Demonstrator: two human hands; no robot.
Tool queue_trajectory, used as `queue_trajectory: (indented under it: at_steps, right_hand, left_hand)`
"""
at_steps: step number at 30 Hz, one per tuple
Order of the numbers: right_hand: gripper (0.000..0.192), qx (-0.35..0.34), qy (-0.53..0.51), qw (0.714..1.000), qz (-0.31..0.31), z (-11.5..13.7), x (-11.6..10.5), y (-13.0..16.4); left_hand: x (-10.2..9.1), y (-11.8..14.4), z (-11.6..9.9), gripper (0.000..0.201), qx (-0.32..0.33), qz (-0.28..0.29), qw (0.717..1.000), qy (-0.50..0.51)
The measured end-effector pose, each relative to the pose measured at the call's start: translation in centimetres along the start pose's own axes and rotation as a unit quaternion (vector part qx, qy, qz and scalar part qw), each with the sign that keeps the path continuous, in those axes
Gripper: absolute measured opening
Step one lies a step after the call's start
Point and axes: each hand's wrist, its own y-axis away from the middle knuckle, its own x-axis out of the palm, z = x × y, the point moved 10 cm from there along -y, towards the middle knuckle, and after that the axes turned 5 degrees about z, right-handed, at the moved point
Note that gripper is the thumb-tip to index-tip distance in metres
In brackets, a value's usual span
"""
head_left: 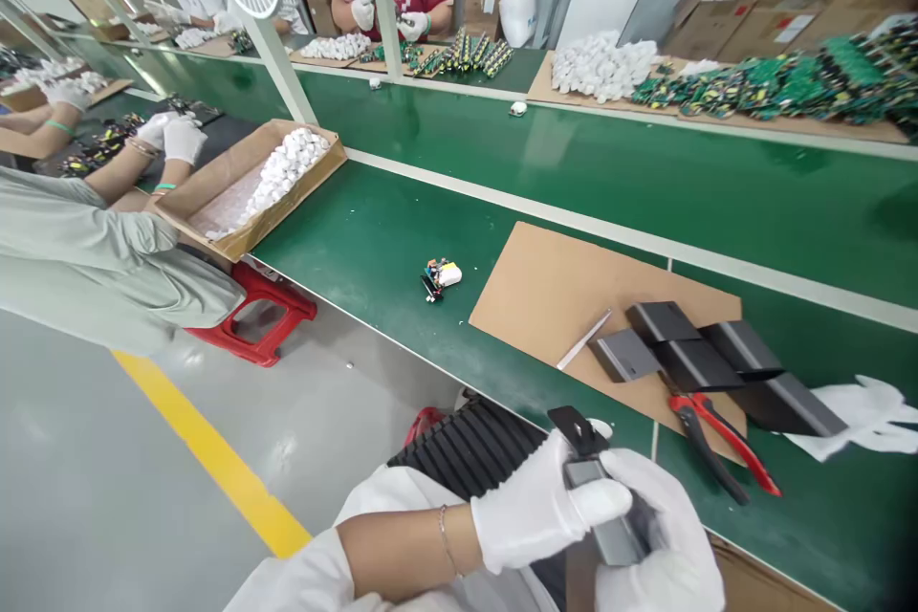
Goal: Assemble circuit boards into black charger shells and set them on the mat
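At the front edge of the bench, my left hand [527,514] and my right hand [674,535], both in white gloves, are closed around a dark plastic casing [608,516]. A black flat piece [574,426] sticks up at its far end; I cannot tell whether it is joined to the casing. The left thumb lies across the casing's face, while the right hand covers its other side. Beyond my hands, several black casings [695,359] sit on a cardboard sheet [537,277]. Red-and-black pliers [717,435] and a thin pale strip [584,339] are beside them.
A small circuit board with a white part [441,277] sits on the green bench [359,239]. White gloves [867,416] lie at the right. A cardboard tray [248,182] of white pieces stands near a seated co-worker. Circuit boards [781,81] are piled across the bench.
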Motion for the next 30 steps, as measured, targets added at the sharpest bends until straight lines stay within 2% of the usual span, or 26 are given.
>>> queue_trajectory:
  at_steps: [3, 8, 13, 18, 21, 23, 24, 26, 28, 30]
  right_hand:
    - [0.04, -0.061, -0.035, 0.997, 0.031, 1.2, 0.4, -0.5]
    - [0.039, -0.086, -0.034, 0.992, 0.081, 1.6, 1.4, -1.0]
    - [0.031, -0.093, 0.027, 0.994, 0.042, 1.5, 0.3, -0.5]
    - [0.029, -0.077, 0.055, 0.995, 0.04, 0.9, -0.1, -0.3]
    - [0.03, -0.123, 0.048, 0.991, 0.022, 2.2, -0.2, -0.4]
    - [0.034, -0.144, 0.023, 0.989, 0.009, 2.8, -0.2, -0.5]
    - [0.034, -0.13, 0.009, 0.991, -0.001, 2.5, -0.4, -0.7]
    - [0.036, -0.065, -0.018, 0.998, -0.018, 0.9, -1.0, -1.1]
    - [0.041, -0.011, -0.029, 1.0, -0.007, -0.7, -1.2, -1.1]
    - [0.049, -0.006, -0.026, 0.999, 0.02, -1.1, -1.2, -0.8]
  left_hand:
    - [-0.2, 0.1, -0.6, 0.084, 0.004, 0.006, 0.999, -0.04]
    - [-0.8, 0.2, -0.8, 0.078, 0.008, 0.011, 0.996, -0.092]
    - [-0.8, 0.5, -0.2, 0.091, -0.031, -0.004, 0.997, -0.072]
    - [1.0, 0.6, -0.6, 0.068, -0.033, 0.029, 0.999, 0.03]
    - [1.5, 0.6, -0.7, 0.062, -0.03, 0.045, 0.997, 0.046]
    - [1.2, 0.6, -1.2, 0.067, -0.018, 0.052, 0.998, 0.033]
    - [0.8, 0.6, -1.8, 0.071, 0.001, 0.046, 0.999, 0.004]
    - [-0.5, 0.7, -3.6, 0.075, 0.054, 0.012, 0.991, -0.124]
    - [-1.2, 1.1, -6.1, 0.067, 0.121, -0.024, 0.947, -0.296]
    - [-0.8, 1.5, -8.0, 0.057, 0.181, -0.026, 0.889, -0.42]
